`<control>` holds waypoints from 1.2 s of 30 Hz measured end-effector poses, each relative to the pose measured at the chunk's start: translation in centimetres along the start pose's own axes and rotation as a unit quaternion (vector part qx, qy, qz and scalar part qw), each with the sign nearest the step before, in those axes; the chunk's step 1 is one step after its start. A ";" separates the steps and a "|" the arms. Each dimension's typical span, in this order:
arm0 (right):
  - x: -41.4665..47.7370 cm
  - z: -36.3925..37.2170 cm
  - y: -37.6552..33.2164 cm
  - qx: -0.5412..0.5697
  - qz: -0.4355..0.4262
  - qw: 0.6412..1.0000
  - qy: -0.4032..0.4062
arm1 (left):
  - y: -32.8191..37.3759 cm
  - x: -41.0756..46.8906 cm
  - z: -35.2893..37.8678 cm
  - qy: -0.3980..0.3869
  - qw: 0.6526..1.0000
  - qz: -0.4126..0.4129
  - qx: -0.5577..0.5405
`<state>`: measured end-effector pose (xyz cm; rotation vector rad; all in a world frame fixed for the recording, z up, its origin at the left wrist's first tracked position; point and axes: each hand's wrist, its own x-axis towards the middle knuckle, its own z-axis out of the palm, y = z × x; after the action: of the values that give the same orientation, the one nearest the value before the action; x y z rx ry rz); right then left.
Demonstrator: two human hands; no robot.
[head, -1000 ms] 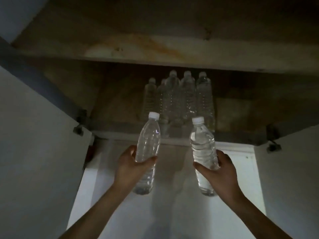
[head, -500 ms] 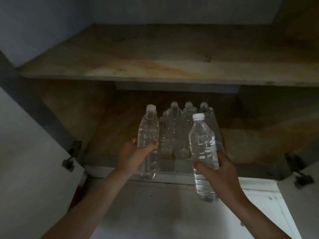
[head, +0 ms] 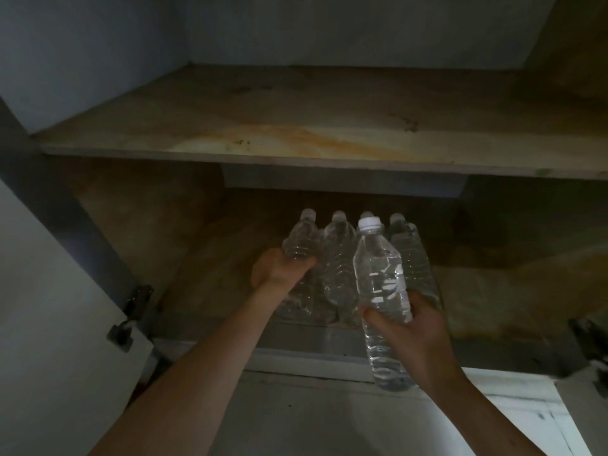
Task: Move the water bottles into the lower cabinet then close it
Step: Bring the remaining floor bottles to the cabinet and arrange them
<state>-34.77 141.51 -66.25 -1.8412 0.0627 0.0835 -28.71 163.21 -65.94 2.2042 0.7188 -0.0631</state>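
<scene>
My left hand (head: 279, 269) grips a clear water bottle (head: 301, 240) and holds it inside the lower cabinet compartment, at the left end of a group of standing bottles (head: 339, 258). My right hand (head: 414, 327) grips another clear bottle (head: 378, 268) with a white cap. That bottle is upright in front of the cabinet's front edge, partly covering the bottles behind it. The lower compartment floor (head: 210, 271) is brown and dim.
A stained wooden shelf (head: 296, 133) spans the cabinet above the bottles. The left door (head: 49, 307) stands open with its hinge (head: 131, 311) showing. The right door's hinge (head: 592, 337) is at the right edge. A white surface (head: 296, 416) lies below the cabinet.
My left hand has pushed its bottle deeper into the lower compartment, beside the standing bottles. My right hand's bottle has moved closer to the cabinet. The view has tilted up.
</scene>
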 end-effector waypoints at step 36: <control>-0.1 -6.5 0.5 -0.068 -0.007 0.994 0.087 | -4.5 -3.2 4.3 0.141 0.938 0.308 -0.068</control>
<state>-34.78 135.08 -64.95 -1.9818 0.1685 -0.0852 -32.90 160.93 -71.10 2.2279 0.1417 0.6110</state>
